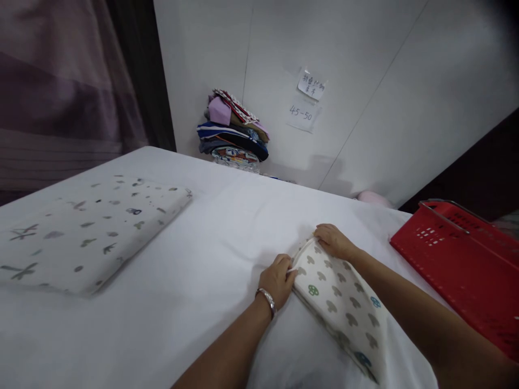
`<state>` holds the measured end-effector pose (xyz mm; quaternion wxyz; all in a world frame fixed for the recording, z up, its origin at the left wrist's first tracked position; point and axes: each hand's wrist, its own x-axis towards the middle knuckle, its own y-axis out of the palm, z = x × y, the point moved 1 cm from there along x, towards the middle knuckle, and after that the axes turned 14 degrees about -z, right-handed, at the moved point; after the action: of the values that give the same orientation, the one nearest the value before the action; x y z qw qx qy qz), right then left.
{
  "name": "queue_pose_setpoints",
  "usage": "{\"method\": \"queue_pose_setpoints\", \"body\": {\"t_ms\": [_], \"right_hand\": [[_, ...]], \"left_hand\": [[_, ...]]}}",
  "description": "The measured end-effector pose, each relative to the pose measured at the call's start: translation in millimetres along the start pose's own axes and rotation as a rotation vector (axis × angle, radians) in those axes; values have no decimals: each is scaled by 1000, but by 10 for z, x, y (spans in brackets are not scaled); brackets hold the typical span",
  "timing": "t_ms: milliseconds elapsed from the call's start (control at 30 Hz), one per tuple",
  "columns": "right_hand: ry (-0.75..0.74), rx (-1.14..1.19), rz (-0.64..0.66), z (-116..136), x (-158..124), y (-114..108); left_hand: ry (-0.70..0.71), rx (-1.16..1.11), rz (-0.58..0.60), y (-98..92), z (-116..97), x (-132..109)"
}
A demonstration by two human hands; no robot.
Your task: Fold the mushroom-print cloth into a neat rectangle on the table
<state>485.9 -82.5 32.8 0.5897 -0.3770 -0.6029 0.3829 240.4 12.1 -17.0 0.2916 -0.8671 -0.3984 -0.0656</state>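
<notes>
A folded white cloth (pixel 340 297) with grey, green and blue mushroom prints lies partly raised over the near right side of the white-covered table (pixel 227 237). My left hand (pixel 279 281), with a silver bracelet at the wrist, pinches its left far corner. At the far right corner my right hand (pixel 333 240) has its fingers curled around the edge. The fingertips of both hands are partly hidden by the fabric.
A flat folded white cloth with leaf-like prints (pixel 97 232) lies on the left. To the right stands a red plastic basket (pixel 458 265) with a metal handle. Stacked folded clothes (pixel 233 132) rest beyond the far edge, by a wall (pixel 365 70) with paper notes (pixel 304 113).
</notes>
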Motion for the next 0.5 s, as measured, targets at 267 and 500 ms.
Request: {"method": "queue_pose_setpoints", "body": {"t_ms": [267, 500], "right_hand": [[-16, -45, -19, 34, 6, -13], [70, -18, -61, -41, 13, 55]], "left_hand": [[-13, 50, 24, 11, 4, 6], [-138, -11, -12, 15, -14, 8]]}}
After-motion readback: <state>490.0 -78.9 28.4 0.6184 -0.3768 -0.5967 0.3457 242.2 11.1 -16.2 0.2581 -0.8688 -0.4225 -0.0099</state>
